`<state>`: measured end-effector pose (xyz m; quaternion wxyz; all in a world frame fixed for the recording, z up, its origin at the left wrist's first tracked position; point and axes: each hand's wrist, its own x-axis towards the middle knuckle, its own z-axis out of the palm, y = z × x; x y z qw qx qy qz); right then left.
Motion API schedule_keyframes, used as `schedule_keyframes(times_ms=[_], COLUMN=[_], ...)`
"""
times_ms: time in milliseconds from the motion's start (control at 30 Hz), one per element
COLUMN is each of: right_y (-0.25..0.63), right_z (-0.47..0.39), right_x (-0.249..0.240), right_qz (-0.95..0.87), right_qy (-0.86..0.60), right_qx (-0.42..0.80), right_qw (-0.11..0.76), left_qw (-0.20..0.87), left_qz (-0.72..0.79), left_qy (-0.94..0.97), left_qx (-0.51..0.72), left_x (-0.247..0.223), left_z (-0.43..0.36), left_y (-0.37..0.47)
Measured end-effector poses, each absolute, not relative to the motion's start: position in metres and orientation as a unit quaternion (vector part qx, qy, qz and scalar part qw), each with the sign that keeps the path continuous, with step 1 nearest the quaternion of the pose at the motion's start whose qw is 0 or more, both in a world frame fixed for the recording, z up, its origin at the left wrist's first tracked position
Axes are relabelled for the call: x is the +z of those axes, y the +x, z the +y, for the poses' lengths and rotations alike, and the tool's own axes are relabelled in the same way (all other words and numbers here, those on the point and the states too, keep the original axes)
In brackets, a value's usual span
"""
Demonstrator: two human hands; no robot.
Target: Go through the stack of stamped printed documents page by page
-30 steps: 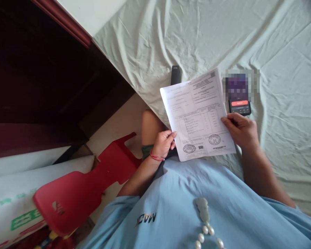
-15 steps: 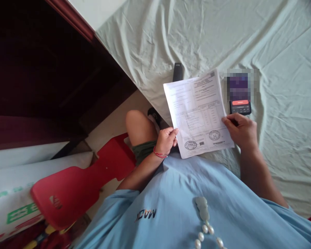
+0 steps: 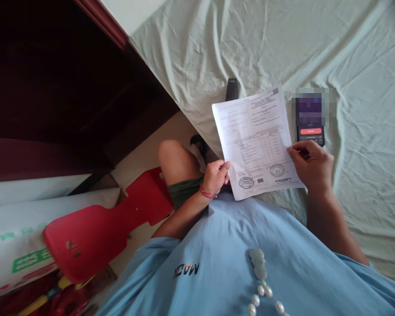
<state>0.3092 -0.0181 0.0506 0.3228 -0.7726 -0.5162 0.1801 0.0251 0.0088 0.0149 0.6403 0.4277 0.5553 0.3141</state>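
Observation:
A printed paper sheet (image 3: 258, 140) with tables of text and two round stamps is held up in front of my body. My left hand (image 3: 216, 177) pinches its left edge, thumb on top; a red string circles that wrist. At the right edge, my right hand (image 3: 312, 166) grips the sheet between thumb and fingers. Just beyond my right hand lies a phone (image 3: 310, 120) with its screen lit and partly pixelated. A dark narrow object (image 3: 231, 89) pokes out behind the sheet's top edge.
Wrinkled pale green cloth (image 3: 365, 131) covers the surface ahead and to the right. On the left are a red plastic chair (image 3: 92, 237), white printed sacks (image 3: 16, 210) and dark reddish furniture (image 3: 52, 87). A shoe (image 3: 199, 144) shows near my bare knee.
The view has shifted slightly, so the cloth, phone and dark object appear further right. Both hands still hold the sheet, and my right hand now overlaps the phone's lower edge a little.

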Motion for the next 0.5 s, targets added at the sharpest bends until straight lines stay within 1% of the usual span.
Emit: schedule_keyframes(times_ms=[167, 267, 367, 433, 500], right_y=[0.306, 0.305, 0.310, 0.313, 0.314], right_z=[-0.023, -0.026, -0.025, -0.022, -0.019], right_x=[0.066, 0.077, 0.079, 0.074, 0.067], right_qz=[-0.549, -0.531, -0.447, -0.370, -0.294], right_qy=[-0.750, -0.747, -0.764, -0.735, -0.689], right_qx=[0.157, 0.187, 0.291, 0.391, 0.467], right_qw=[0.333, 0.353, 0.364, 0.412, 0.469], left_qw=[0.653, 0.661, 0.660, 0.658, 0.657], left_qz=[0.542, 0.536, 0.540, 0.546, 0.550], left_qy=[0.419, 0.414, 0.416, 0.418, 0.419], left_qx=[0.324, 0.324, 0.315, 0.309, 0.301], left_x=[0.014, 0.014, 0.015, 0.016, 0.017], left_z=[0.010, 0.011, 0.012, 0.012, 0.012], left_y=[0.027, 0.027, 0.026, 0.026, 0.025])
